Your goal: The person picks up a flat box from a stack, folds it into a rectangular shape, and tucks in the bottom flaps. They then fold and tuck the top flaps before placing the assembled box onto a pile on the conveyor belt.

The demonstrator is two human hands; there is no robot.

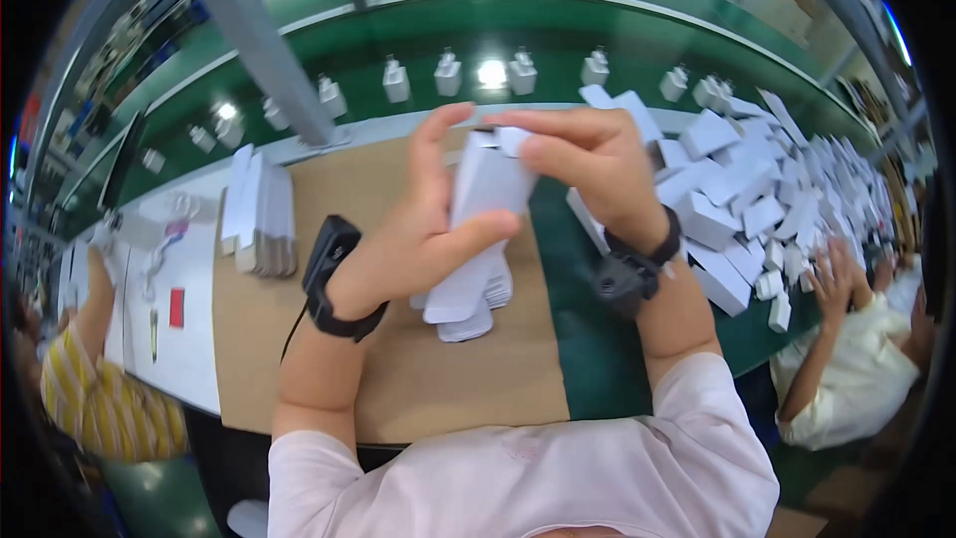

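— What has the left hand (423,234) got?

— A small white cardboard box (485,189), held upright above the brown cardboard sheet (398,379) on the bench. The thumb crosses its front and the fingers are curled behind it, so the hand is closed round it.

— And the right hand (588,164)?

— At the box's top end, fingers bent and pinched on the little white flap there (how tightly, I cannot tell).

— What lies under them?

— A loose stack of flat white box blanks (468,304), just below the held box. Another stack of flat white blanks (261,214) stands near the left hand's wrist.

— And to the right?

— A heap of folded white boxes (747,189) on the green belt (558,35), with a row of white plug adapters (448,75) beyond.
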